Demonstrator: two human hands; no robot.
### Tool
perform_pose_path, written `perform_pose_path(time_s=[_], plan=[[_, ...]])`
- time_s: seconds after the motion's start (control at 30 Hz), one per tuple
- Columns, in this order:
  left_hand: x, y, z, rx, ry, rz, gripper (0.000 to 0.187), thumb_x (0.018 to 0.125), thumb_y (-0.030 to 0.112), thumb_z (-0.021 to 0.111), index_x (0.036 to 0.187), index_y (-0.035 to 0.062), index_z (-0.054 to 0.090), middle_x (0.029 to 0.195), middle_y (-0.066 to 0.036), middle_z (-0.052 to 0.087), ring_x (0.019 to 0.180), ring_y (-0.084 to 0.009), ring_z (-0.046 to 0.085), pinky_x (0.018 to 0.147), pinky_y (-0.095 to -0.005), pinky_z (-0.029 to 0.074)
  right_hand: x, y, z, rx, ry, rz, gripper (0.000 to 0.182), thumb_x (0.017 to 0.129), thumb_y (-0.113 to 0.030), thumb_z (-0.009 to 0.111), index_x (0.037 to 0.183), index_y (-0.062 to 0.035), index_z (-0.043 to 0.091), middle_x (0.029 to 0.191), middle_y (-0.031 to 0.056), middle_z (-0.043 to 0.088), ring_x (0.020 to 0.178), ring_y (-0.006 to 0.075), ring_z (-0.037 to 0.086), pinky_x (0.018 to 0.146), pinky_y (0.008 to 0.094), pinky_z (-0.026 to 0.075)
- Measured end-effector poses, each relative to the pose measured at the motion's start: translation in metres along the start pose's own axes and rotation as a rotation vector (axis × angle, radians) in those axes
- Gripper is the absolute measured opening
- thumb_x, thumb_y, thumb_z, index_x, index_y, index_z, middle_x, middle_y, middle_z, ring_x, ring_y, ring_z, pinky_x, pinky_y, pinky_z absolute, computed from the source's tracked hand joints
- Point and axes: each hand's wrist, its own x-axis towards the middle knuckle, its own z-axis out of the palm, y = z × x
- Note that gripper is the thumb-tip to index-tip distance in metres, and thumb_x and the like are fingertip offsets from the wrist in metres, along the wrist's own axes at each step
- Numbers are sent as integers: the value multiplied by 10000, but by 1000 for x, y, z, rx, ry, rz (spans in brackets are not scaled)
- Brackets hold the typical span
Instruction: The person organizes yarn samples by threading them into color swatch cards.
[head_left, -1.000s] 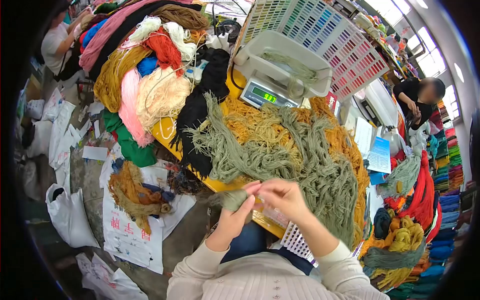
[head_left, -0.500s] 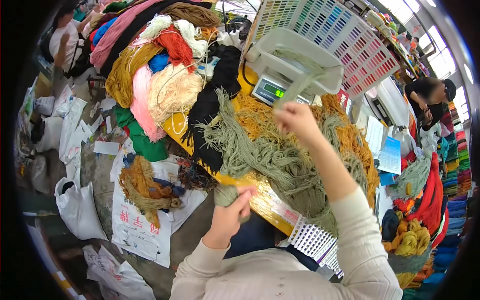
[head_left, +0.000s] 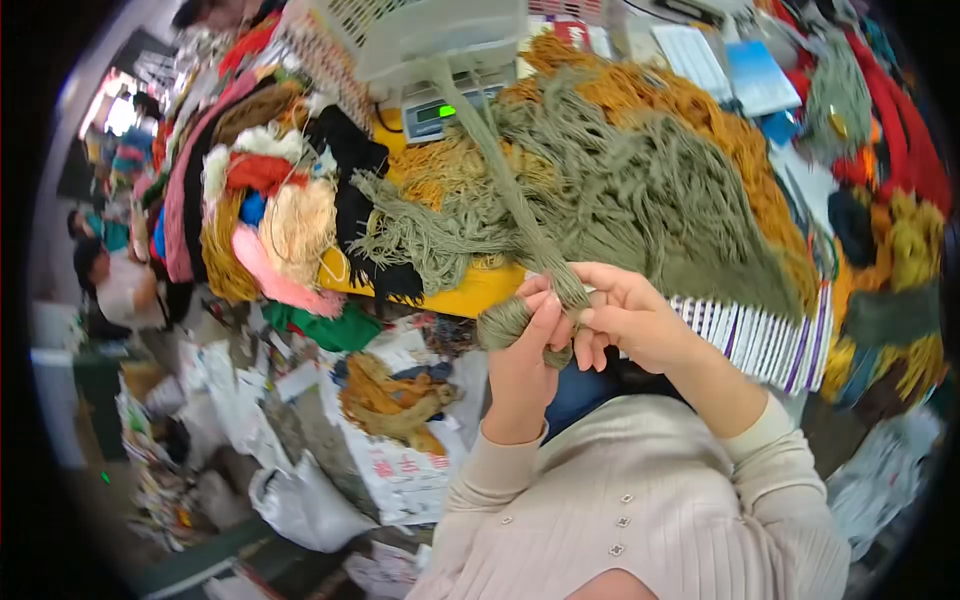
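In front of my chest, my left hand [head_left: 528,352] is closed around a wound bundle of grey-green yarn [head_left: 503,322]. My right hand [head_left: 640,318] meets it, thumb and fingers pinching a thick strand of the same yarn [head_left: 515,195]. From my hands that strand runs up to a translucent plastic tub [head_left: 440,35] on a digital scale [head_left: 430,114] with a lit green display. Beneath the strand, a large heap of loose grey-green yarn [head_left: 640,180] covers much of the yellow table [head_left: 470,300].
Orange-brown yarn [head_left: 775,205] lies behind the green heap. Colour sample cards [head_left: 750,345] stick out at the table's near edge. To the left are piled skeins, among them cream yarn [head_left: 300,230] and black yarn [head_left: 350,160]. A white sack [head_left: 315,505] stands on the floor; a person [head_left: 125,285] is far left.
My right hand has come down from near the tub to my left hand, bringing the strand taut across the heap. The view has shifted, and the tub now appears higher.
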Motion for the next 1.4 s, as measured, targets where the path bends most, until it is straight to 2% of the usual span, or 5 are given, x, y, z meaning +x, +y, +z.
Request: perform_pose_path(time_s=[0.8, 1.0, 1.1, 1.17, 1.4], plan=[[-29, -53, 81, 171, 94, 263, 67, 834, 88, 422, 785, 44, 430, 668, -2, 442, 665, -101, 426, 674, -248, 385, -111, 27, -79, -101, 674, -859, 63, 720, -14, 522, 719, 6, 582, 981, 77, 493, 488, 33, 433, 441, 150, 339], [15, 56, -46, -652, -114, -71, 136, 811, 3, 346, 707, 70, 402, 538, 15, 350, 452, -75, 365, 469, -198, 359, -260, -33, -204, 780, -22, -1129, 349, 880, -174, 263, 1158, 30, 317, 786, 67, 415, 665, 148, 414, 559, 271, 410], [39, 134, -163, 138, 722, 116, 126, 786, 41, 386, 742, 3, 498, 641, -52, 507, 598, -196, 517, 593, -293, 458, -345, -82, -215, 586, 1275, -1182, 274, 863, -170, 320, 1017, 14, 451, 938, 82, 503, 740, 157, 468, 694, 278, 382], [11, 156, -187, 1080, 670, 389, 198, 591, -68, 456, 742, -24, 577, 656, -42, 548, 579, -144, 518, 568, -264, 439, -394, -107, -240, 246, 565, -1175, 125, 644, -47, 468, 532, 8, 451, 614, 121, 489, 599, 214, 500, 637, 316, 431], [38, 143, -129, 611, 498, 318, 200, 807, 167, 434, 852, 10, 550, 528, 28, 399, 459, -95, 399, 476, -248, 353, -541, -172, -262, -312, 1234, -1465, 132, 710, -130, 448, 695, -11, 504, 671, 63, 507, 591, 152, 486, 571, 269, 400]])
